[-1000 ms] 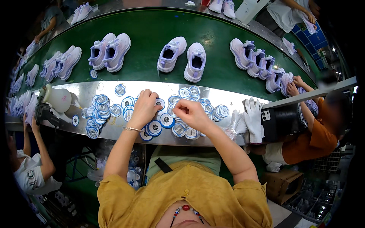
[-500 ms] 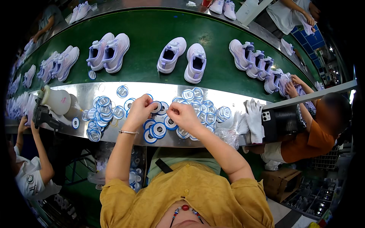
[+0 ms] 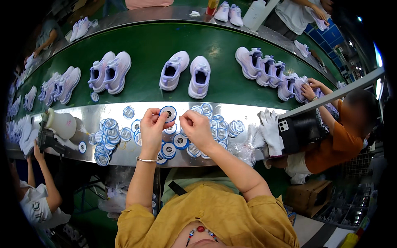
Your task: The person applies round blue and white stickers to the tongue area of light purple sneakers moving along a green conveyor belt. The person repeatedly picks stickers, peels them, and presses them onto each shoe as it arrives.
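My left hand (image 3: pixel 150 131) pinches a round blue-rimmed tag (image 3: pixel 169 112) between thumb and fingers, raised over the metal ledge. Close by on its right, my right hand (image 3: pixel 197 129) has thumb and fingertips pressed together; whatever they hold, if anything, is too small to make out. Loose round tags (image 3: pixel 168 149) lie on the ledge beneath and between both hands. A heap of similar tags (image 3: pixel 109 133) sits left of my left hand. Another spread of tags (image 3: pixel 220 129) lies right of my right hand, partly hidden by it.
Beyond the metal ledge (image 3: pixel 93 113), pairs of pale lilac sneakers (image 3: pixel 199 78) stand on the green belt (image 3: pixel 149 41). White gloves (image 3: pixel 271 131), a phone (image 3: pixel 283 125) and clear plastic (image 3: pixel 244 151) lie right; a white container (image 3: pixel 62 124) stands left. Co-workers (image 3: pixel 337 142) handle shoes on both sides.
My left hand has lifted a round tag off the ledge and turned its face up. My right hand stays pinched beside it. The whole view has shifted slightly.
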{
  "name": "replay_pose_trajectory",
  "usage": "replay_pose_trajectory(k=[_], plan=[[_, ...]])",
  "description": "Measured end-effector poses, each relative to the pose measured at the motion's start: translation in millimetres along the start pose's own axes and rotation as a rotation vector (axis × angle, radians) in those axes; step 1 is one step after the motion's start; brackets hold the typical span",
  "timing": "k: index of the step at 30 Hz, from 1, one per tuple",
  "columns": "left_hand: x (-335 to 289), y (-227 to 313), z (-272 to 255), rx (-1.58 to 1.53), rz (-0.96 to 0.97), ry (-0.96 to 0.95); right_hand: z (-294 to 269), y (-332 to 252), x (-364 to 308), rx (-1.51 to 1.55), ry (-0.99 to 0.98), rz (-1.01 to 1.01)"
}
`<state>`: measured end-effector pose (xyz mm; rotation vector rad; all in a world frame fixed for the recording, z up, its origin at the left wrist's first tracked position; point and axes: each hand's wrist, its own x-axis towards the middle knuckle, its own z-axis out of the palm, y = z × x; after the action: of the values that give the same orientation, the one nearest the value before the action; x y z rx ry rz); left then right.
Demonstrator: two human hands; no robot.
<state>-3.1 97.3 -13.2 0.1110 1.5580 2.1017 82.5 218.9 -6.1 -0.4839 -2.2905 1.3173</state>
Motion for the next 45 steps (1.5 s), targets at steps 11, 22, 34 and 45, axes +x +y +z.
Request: replay_pose_trajectory(k=[11,22,34,45], plan=[[20,-18,68,-0.176,0.052,-0.159,-59,24,20,0.008,0.105,0.022],[58,-38,152,-0.182,-0.03,-0.311,-118,76,51,0.051,0.167,-0.077],[124,-78,254,0.239,0.121,-0.515,-227,135,101,0.501,-0.197,0.315],[212,-149,340,0.971,0.593,-0.628,-304,195,120,-0.813,0.236,0.074]])
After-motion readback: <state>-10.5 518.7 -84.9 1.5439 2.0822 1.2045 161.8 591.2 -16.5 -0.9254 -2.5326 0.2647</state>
